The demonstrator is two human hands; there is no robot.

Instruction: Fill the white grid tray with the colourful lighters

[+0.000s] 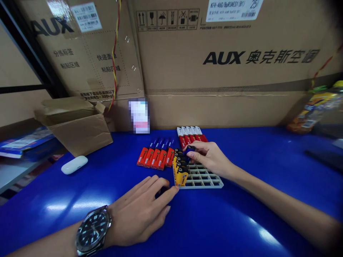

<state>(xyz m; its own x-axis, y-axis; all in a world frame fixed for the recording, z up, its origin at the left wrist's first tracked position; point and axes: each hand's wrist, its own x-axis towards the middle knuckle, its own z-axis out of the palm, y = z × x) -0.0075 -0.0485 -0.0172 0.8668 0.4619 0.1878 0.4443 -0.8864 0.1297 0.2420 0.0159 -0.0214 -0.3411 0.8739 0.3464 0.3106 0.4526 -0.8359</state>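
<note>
A pale grid tray (206, 185) with square cells lies on the blue table. A row of yellow batteries (182, 176) with black tops stands upright in its left column. My right hand (211, 157) is over the tray's far left part, its thumb and fingers closed around a dark blue-topped battery (190, 149) beside the yellow row. The lower end of this battery is hidden. My left hand (142, 207), with a wristwatch (93, 230), rests at the near left corner; its index fingertip touches the tray and its fingers are apart.
Red-and-blue batteries (158, 157) lie left of the tray, white-and-red ones (189, 135) behind it. A white earbud case (74, 165), an open cardboard box (80, 132) and a phone (139, 116) are farther left. Large cartons (227, 82) wall the back; a bottle (311, 114) stands right.
</note>
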